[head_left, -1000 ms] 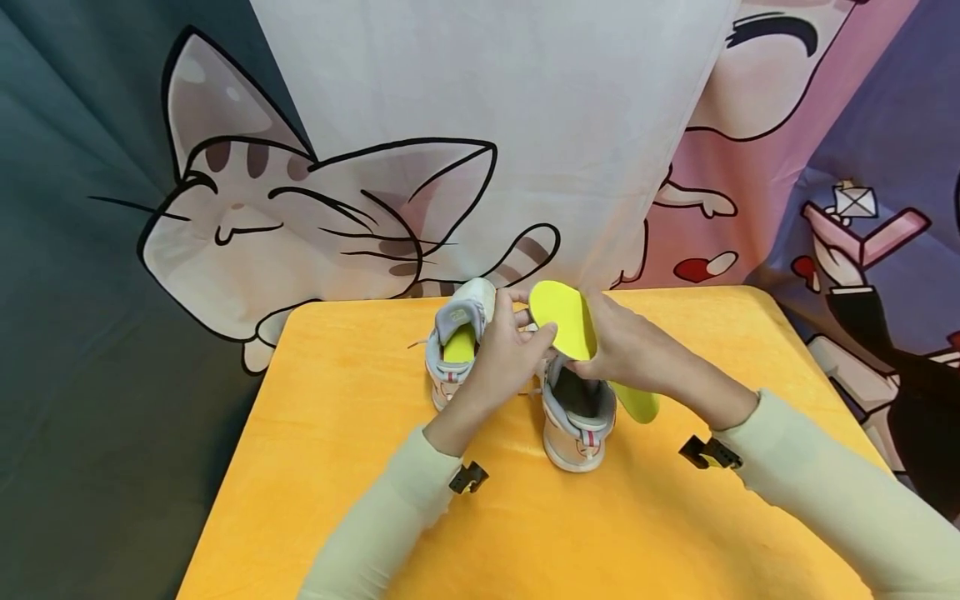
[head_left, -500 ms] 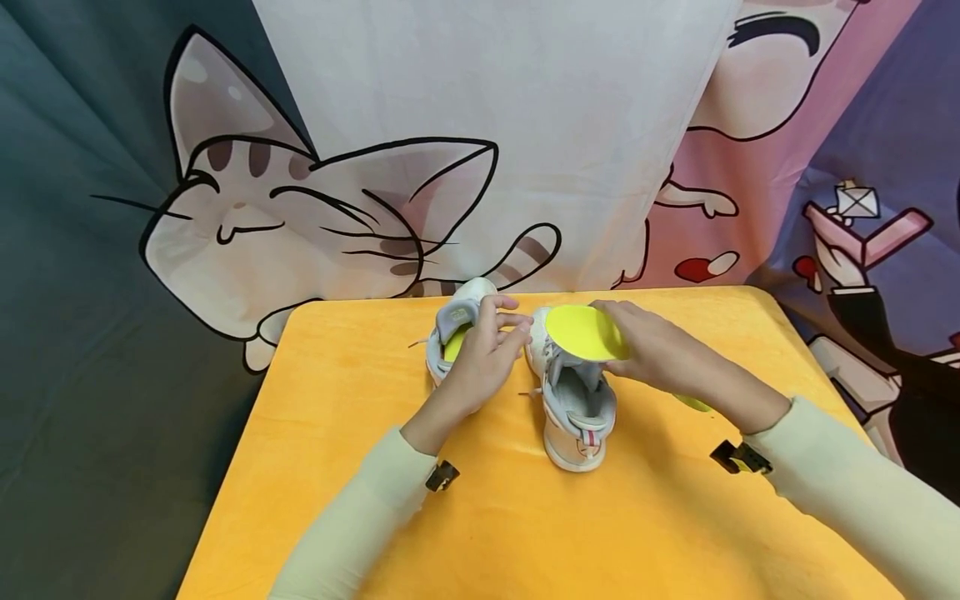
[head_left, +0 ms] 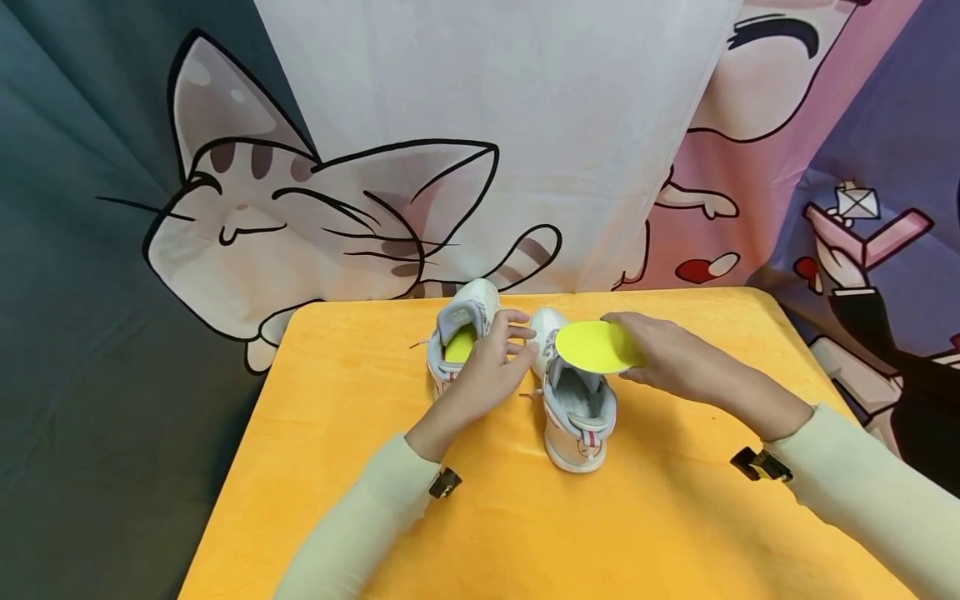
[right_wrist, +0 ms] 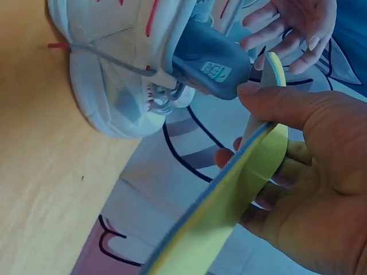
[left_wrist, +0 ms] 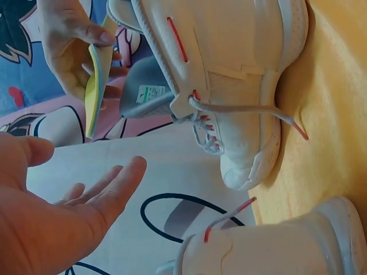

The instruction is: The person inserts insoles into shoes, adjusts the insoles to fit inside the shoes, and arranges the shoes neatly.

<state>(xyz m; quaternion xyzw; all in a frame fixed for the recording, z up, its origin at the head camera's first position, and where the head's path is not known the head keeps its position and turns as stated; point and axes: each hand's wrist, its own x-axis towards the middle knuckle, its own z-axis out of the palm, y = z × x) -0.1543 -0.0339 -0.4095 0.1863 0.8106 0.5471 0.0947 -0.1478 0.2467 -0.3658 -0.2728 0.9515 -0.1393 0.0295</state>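
I have the right hand (head_left: 675, 360) out over the right side of the table (head_left: 300, 425), its grip pinching a loose yellow insole (head_left: 596, 347) between the thumb on one face and the fingers on the other. On my head camera the insole's rounded end points left, above the laces and tongue of the right shoe (head_left: 579, 442); I cannot tell whether it touches them. The right wrist camera shows me its blue edge and a bend near the thumb, with the shoe's grey tongue just beside and a pale label (right_wrist: 216, 71) on that tongue.

My left hand (head_left: 491, 360) is between the two shoes, its grip spread, the fingers loosely bent and the thumb well apart from them. It is nearest the left shoe (head_left: 460, 317), covering part of its right side from above. I can see another yellow insole (head_left: 459, 343) lying inside that shoe.

Both shoes stand upright, heels near me and toes far. A grey lace (left_wrist: 246, 108) with a red tip hangs from the right shoe. Beyond the table's far edge I see a cloth (head_left: 517, 83) printed with a smiling cat (head_left: 255, 250).
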